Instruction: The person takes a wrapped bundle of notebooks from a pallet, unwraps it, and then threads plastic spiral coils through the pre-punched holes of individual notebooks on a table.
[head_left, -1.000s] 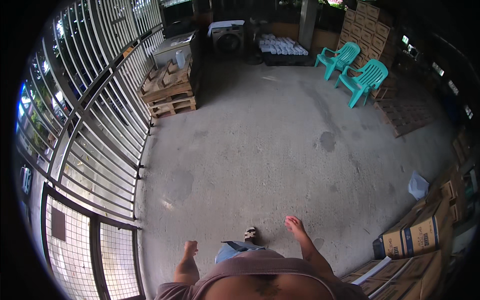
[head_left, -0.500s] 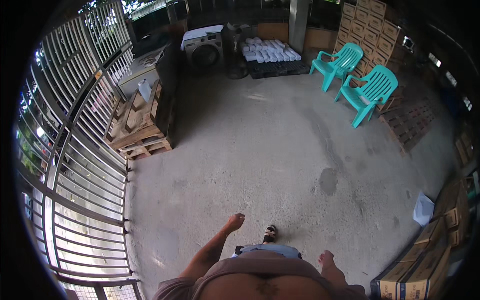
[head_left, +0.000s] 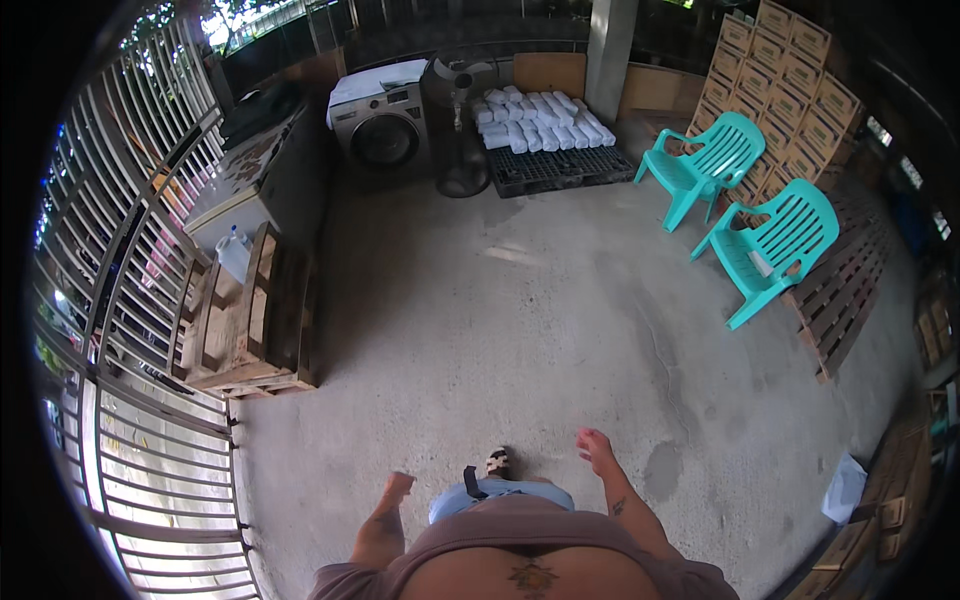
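Note:
My left hand (head_left: 398, 486) hangs low beside my left hip, over the concrete floor (head_left: 470, 340). Its fingers are loose, partly hidden by foreshortening, and no object shows in it. Swung forward to the right of my body is my right hand (head_left: 595, 449), its fingers loosely apart and nothing in them. Neither hand touches anything. One foot in a dark and light sandal (head_left: 498, 461) shows ahead of my blue shorts (head_left: 540, 490). A dark strap (head_left: 473, 483) dangles at the waist.
At left, a wooden pallet stack (head_left: 245, 340) carries a plastic jug (head_left: 235, 254) beside the metal gate (head_left: 160, 425). Behind are a washing machine (head_left: 385, 142), a fan (head_left: 460, 170) and white bundles (head_left: 540, 120) on a black pallet (head_left: 560, 172). Teal chairs (head_left: 775, 245) and stacked cartons (head_left: 775, 85) stand right.
I have moved forward, so the chairs, pallets and washing machine look nearer. My right hand has swung forward and my left hand back. The cartons at lower right have slipped mostly out of view.

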